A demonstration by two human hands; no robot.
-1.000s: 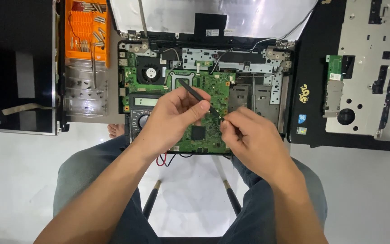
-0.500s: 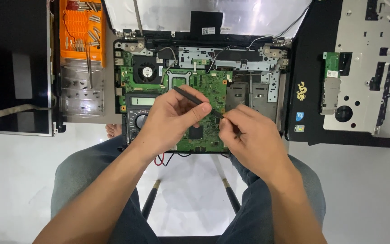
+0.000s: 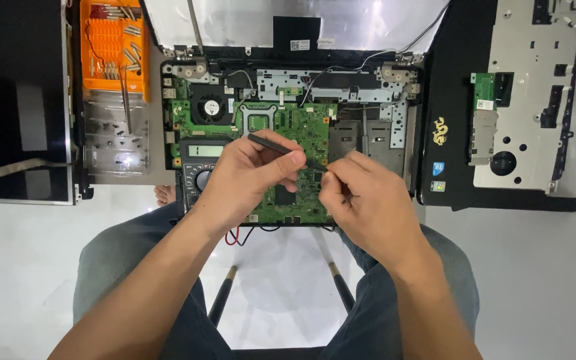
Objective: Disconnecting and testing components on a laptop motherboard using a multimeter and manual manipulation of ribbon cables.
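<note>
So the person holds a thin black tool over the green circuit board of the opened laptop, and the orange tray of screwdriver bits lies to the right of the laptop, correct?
Not quite. In the head view the orange tray of screwdriver bits lies left of the opened laptop, not right. The rest holds: the left hand holds the thin black tool over the green circuit board.

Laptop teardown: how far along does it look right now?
Done: the palmrest cover lies aside at right, exposing the green motherboard. In hand: the left hand holds a thin black tool beside the right hand. Left: board and fan remain in the chassis.
</note>
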